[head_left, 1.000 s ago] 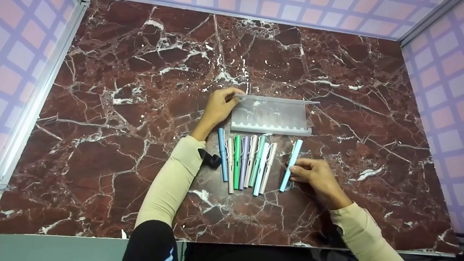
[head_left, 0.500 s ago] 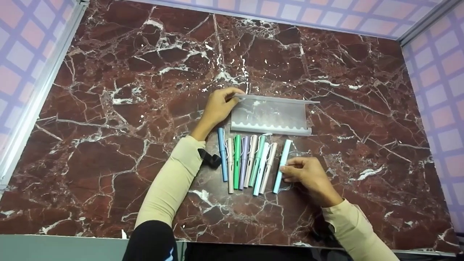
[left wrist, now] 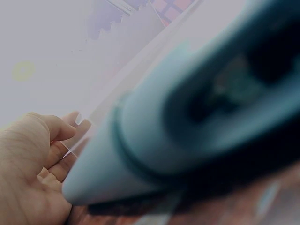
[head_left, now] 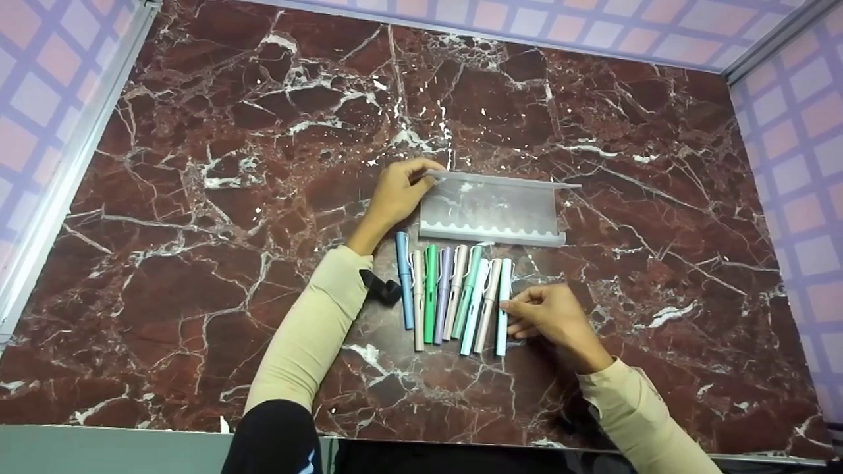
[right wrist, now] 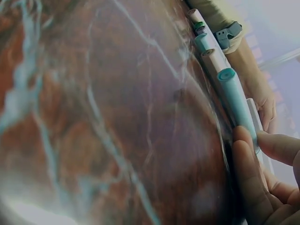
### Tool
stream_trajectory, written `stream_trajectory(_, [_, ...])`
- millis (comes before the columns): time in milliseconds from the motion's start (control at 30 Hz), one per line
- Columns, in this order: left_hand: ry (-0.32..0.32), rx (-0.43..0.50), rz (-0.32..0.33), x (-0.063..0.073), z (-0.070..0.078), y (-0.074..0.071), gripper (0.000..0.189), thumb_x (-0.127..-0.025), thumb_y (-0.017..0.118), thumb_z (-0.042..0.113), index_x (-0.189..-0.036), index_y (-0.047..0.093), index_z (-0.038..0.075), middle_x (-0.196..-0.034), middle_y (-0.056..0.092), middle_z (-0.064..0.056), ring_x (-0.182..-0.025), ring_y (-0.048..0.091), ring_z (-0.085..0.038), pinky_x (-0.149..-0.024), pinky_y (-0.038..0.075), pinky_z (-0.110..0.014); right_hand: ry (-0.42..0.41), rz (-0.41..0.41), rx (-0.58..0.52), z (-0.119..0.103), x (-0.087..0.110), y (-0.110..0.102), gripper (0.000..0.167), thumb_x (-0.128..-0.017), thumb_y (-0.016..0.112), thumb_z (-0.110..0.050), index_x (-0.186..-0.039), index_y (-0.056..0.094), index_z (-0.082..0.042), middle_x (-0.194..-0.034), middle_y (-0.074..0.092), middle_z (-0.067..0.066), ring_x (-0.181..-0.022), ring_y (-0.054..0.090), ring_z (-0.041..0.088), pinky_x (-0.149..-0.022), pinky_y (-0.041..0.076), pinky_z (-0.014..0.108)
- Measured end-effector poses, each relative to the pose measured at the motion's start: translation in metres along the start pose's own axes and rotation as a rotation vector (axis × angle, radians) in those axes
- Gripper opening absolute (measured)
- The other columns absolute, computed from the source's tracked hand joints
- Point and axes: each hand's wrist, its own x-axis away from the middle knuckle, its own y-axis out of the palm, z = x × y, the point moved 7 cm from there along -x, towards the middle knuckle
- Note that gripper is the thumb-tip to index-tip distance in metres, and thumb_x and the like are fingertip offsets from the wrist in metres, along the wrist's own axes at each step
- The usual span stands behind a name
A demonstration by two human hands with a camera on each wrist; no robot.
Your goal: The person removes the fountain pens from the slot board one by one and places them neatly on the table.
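Observation:
In the head view my left hand (head_left: 396, 194) pinches the left end of the raised lid of a clear plastic pen case (head_left: 490, 205), which has a scalloped white strip along its front. My right hand (head_left: 550, 319) pinches a light blue pen (head_left: 504, 283) between thumb and fingers, at the right end of a row of pens just in front of the case. Among that row are a blue pen (head_left: 404, 283) at the left and a green pen (head_left: 431, 296). The right wrist view shows the light blue pen (right wrist: 234, 96) close to the fingertips.
A marble-patterned table (head_left: 197, 276) lies under everything, with checked panels (head_left: 790, 151) around its sides. A black wrist mount (head_left: 382, 288) sits beside the blue pen. In the left wrist view a large blurred blue-grey cylinder (left wrist: 145, 136) covers much of the picture.
My right hand has moved left with the light blue pen, turning it more upright in the view, up against the row's right end. My left hand and the case have stayed put.

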Motion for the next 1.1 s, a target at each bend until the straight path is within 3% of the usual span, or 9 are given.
stream_trajectory(267, [0.044, -0.008, 0.008, -0.001, 0.000, -0.001, 0.015, -0.095, 0.068, 0.008, -0.106, 0.076, 0.011, -0.108, 0.076, -0.006, -0.093, 0.066, -0.017, -0.088, 0.052, -0.028, -0.040, -0.026, 0.043, -0.002, -0.004, 0.001, 0.020, -0.091, 0.074, -0.012, -0.088, 0.068, 0.007, -0.068, 0.069, 0.008, -0.054, 0.068, 0.013, -0.055, 0.062, 0.030])
stream_trajectory(667, [0.017, -0.027, 0.015, 0.000, 0.000, -0.002, 0.013, -0.095, 0.069, 0.014, -0.106, 0.076, 0.014, -0.101, 0.075, -0.004, -0.081, 0.059, -0.014, -0.079, 0.049, -0.026, -0.033, -0.062, 0.111, -0.006, -0.006, 0.003, 0.018, -0.091, 0.074, -0.013, -0.092, 0.067, 0.003, -0.072, 0.070, 0.009, -0.054, 0.067, 0.013, -0.055, 0.061, 0.031])
stream_trajectory(867, [0.015, -0.018, 0.009, 0.001, 0.001, 0.000, 0.013, -0.095, 0.069, 0.016, -0.106, 0.076, 0.013, -0.099, 0.074, -0.005, -0.079, 0.058, -0.015, -0.077, 0.049, -0.026, -0.019, -0.080, 0.094, -0.006, -0.005, 0.000, 0.022, -0.094, 0.071, -0.017, -0.095, 0.067, 0.004, -0.073, 0.071, 0.010, -0.056, 0.068, 0.014, -0.057, 0.062, 0.031])
stream_trajectory(1000, [0.034, 0.048, 0.000, -0.001, 0.002, 0.003, 0.019, -0.093, 0.069, 0.005, -0.110, 0.075, 0.012, -0.109, 0.074, -0.006, -0.092, 0.064, -0.016, -0.088, 0.053, -0.025, 0.005, -0.083, 0.089, -0.010, -0.007, -0.010, 0.031, -0.097, 0.068, -0.024, -0.103, 0.068, 0.006, -0.079, 0.071, 0.012, -0.062, 0.070, 0.016, -0.063, 0.063, 0.032])
stream_trajectory(1100, [0.036, 0.197, -0.017, 0.000, 0.000, 0.006, 0.038, -0.089, 0.059, -0.014, -0.117, 0.072, 0.008, -0.121, 0.071, -0.007, -0.112, 0.065, -0.017, -0.100, 0.051, -0.024, -0.010, -0.054, 0.123, -0.020, -0.008, -0.025, 0.035, -0.099, 0.064, -0.028, -0.109, 0.067, 0.005, -0.086, 0.071, 0.014, -0.068, 0.071, 0.018, -0.068, 0.063, 0.033])
